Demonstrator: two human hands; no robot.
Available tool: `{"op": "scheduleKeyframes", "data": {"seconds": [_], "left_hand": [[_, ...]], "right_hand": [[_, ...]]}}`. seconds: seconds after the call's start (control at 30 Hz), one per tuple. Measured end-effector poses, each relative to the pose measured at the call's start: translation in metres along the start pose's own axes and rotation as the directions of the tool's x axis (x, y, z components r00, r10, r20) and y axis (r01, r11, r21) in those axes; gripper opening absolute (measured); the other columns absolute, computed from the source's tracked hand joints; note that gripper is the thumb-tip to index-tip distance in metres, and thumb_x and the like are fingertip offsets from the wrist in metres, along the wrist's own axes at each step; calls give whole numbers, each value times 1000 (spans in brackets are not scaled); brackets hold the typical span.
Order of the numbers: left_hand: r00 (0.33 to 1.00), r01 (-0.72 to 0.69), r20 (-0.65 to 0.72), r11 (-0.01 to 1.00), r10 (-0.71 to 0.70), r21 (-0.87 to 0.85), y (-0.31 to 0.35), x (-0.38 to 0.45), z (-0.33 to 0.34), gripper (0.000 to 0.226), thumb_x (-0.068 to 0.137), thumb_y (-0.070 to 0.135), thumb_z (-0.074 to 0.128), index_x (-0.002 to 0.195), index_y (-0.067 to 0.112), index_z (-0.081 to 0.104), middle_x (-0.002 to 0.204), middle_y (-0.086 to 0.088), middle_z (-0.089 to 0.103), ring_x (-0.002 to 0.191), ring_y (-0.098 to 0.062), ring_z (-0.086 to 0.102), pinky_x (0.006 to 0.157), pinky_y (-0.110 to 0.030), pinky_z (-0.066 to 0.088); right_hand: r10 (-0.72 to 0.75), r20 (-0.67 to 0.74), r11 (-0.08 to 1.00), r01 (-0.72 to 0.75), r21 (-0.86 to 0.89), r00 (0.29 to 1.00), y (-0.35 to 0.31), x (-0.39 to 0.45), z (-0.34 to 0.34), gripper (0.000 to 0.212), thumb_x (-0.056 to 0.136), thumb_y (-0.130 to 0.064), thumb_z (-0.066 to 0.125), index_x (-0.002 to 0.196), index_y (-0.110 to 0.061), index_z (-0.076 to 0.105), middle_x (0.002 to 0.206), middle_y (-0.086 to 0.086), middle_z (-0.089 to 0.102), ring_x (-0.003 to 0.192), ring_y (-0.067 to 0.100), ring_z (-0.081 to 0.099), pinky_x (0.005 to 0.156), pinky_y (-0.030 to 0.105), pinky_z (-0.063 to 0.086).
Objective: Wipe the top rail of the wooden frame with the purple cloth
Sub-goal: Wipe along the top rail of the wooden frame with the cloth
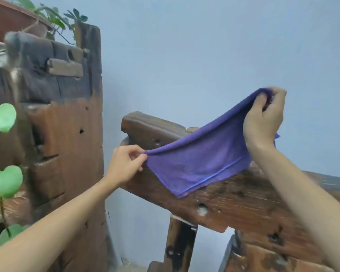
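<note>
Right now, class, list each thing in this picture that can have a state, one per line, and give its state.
Purple cloth: spread out, held up at two corners, its lower part draped on the rail.
Dark wooden top rail: partly covered by the cloth.
Left hand: pinching the cloth's left corner.
Right hand: raised, gripping the cloth's right corner.
Tall wooden post: upright.

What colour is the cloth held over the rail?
Purple cloth, best seen in the head view.

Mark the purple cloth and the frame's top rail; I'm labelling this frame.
purple cloth point(202, 160), head view, middle of hanging panel.
dark wooden top rail point(151, 124), head view, bare left end.
</note>
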State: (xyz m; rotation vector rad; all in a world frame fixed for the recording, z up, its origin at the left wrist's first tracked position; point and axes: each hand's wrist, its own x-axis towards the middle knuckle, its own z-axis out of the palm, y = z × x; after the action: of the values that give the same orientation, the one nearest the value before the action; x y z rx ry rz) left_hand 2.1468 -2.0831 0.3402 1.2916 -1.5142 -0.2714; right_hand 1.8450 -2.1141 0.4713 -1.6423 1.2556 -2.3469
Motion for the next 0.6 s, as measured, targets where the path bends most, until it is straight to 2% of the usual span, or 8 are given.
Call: {"op": "scheduleKeyframes", "data": {"seconds": [0.1, 0.2, 0.27, 0.33, 0.4, 0.47, 0.53, 0.6], "left_hand": [[998, -48, 45, 998, 50, -31, -23, 3, -9, 21, 84, 11, 68, 66, 20, 67, 54, -1, 68, 44, -17, 65, 58, -27, 51], [990, -67, 119, 997, 72, -46, -43, 5, -18, 29, 88, 20, 65, 60, 17, 60, 52, 2, 66, 43, -16, 62, 58, -30, 52], [987, -125, 107, 992, 123, 15, -54, 12, -29, 39, 89, 36, 55, 56, 16, 57, 49, 6, 64, 42, -11, 59, 57, -35, 53], [983, -182, 14, 973, 182, 139, -60, 22, -43, 48, 90, 47, 43, 56, 16, 59, 48, 6, 61, 45, -12, 58, 55, -39, 51], [967, -217, -80, 946, 243, 243, -61, 37, -59, 52, 91, 49, 38, 57, 17, 61, 48, 3, 59, 47, -16, 58, 51, -40, 50], [933, -291, -130, 916, 335, 276, -58, 54, -73, 51, 93, 47, 38, 59, 20, 65, 49, 8, 59, 46, -12, 57, 45, -36, 50], [892, -342, -187, 885, 411, 317, -43, 74, -78, 46, 94, 43, 40, 62, 22, 64, 54, 9, 61, 49, -10, 56, 44, -33, 47], [883, -311, -254, 898, 394, 313, -24, 103, -74, 35, 91, 38, 41, 69, 22, 62, 63, 8, 62, 58, -10, 54, 50, -33, 42]], "right_hand": [[-14, -7, 1000, 15, 23, 1000, -33, 24, 68, 11, 102, -24, 37, 103, -29, 47, 109, 0, 55, 87, -14, 49, 79, 5, 35], [1, 28, 1000, -1, 15, 1000, -46, 31, 136, 19, 104, -21, 36, 111, -22, 54, 111, 2, 50, 80, -25, 45, 73, -1, 32], [-1, 139, 1000, 3, -12, 990, -48, 21, 181, 26, 106, -20, 34, 122, -18, 54, 117, 6, 47, 77, -30, 42, 72, 0, 32], [-9, 326, 999, 23, -41, 945, -45, 0, 212, 31, 107, -21, 32, 133, -20, 49, 128, 11, 43, 78, -32, 41, 80, 18, 36], [-9, 527, 996, 56, -73, 850, -37, -23, 231, 38, 107, -24, 35, 145, -24, 35, 148, 16, 31, 92, -23, 49, 88, 27, 33], [3, 689, 980, 134, -146, 725, -26, -43, 242, 45, 106, -30, 38, 151, -27, 29, 157, 13, 24, 117, 10, 57, 100, 36, 37], [73, 833, 922, 282, -266, 549, -17, -54, 239, 39, 105, -42, 32, 137, -29, 50, 147, 9, 46, 129, 26, 51, 111, 45, 37], [226, 897, 875, 325, -358, 379, -17, -59, 229, 49, 104, -51, 24, 132, -33, 60, 146, 0, 56, 136, 25, 47, 115, 47, 33]]}}
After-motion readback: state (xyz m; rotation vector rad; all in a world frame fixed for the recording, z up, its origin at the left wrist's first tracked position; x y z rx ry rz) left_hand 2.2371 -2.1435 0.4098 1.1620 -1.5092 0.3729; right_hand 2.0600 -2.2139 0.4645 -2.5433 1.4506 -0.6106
